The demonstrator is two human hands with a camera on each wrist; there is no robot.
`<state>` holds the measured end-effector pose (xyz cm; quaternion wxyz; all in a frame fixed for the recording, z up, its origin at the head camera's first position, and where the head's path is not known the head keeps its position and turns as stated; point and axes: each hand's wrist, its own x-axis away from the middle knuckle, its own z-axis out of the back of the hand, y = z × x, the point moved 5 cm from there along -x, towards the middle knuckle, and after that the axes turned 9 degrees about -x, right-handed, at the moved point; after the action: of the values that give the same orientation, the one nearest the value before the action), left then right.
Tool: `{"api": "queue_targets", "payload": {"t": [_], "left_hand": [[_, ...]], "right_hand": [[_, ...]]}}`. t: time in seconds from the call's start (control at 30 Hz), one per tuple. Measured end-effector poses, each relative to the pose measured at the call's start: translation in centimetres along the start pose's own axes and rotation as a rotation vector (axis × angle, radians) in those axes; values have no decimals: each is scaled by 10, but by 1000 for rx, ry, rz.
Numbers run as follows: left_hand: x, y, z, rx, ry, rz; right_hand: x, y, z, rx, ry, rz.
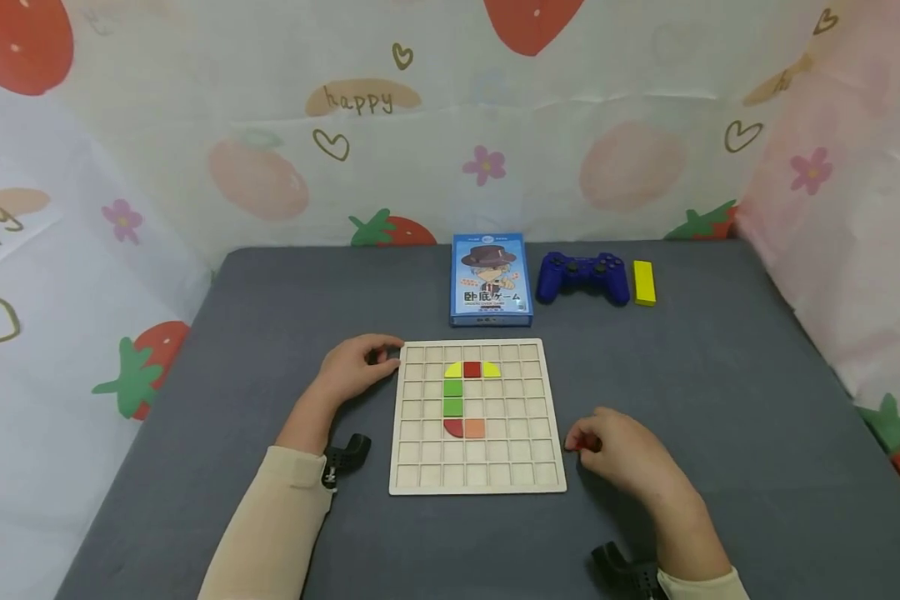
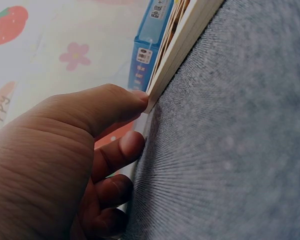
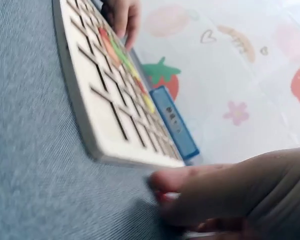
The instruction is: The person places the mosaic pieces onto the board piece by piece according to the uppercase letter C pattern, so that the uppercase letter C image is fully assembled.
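A pale wooden grid board (image 1: pixel 477 475) lies flat on the table. Inside its cells sit yellow rounded pieces (image 1: pixel 491 370), a dark red square (image 1: pixel 472 369), green squares (image 1: pixel 453 388), a red rounded piece (image 1: pixel 453 428) and an orange square (image 1: pixel 475 428). At the board's upper left corner, my left hand (image 1: pixel 352 367) touches the edge with thumb and index finger; the other fingers hang loosely bent. Just right of the board, my right hand (image 1: pixel 626 450) pinches a small red piece (image 3: pixel 162 197). Most of that piece is hidden by the fingers, so its shape does not show.
Behind the board stands a blue game box (image 1: pixel 491 283). A blue game controller (image 1: pixel 583 279) and a yellow block (image 1: pixel 644 283) lie to its right. The grey table (image 1: pixel 285 292) is bounded by a printed cloth (image 1: pixel 532 108) at the back and sides.
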<state>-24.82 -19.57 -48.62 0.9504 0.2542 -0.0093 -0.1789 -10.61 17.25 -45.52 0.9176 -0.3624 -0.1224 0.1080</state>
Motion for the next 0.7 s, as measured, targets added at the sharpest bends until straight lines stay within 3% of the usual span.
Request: {"api": "queue_targets", "payload": {"t": [0.3,0.47,0.7], "left_hand": [[2,0,4,-14,0,-1],[8,-2,3,-1,-12,5],[11,-3,3,14,-10,16]], "right_hand": [[-7,11,2,-20,180,-101],[-5,15,2,16,216,-137],[2,19,10,39,235,-278]]}}
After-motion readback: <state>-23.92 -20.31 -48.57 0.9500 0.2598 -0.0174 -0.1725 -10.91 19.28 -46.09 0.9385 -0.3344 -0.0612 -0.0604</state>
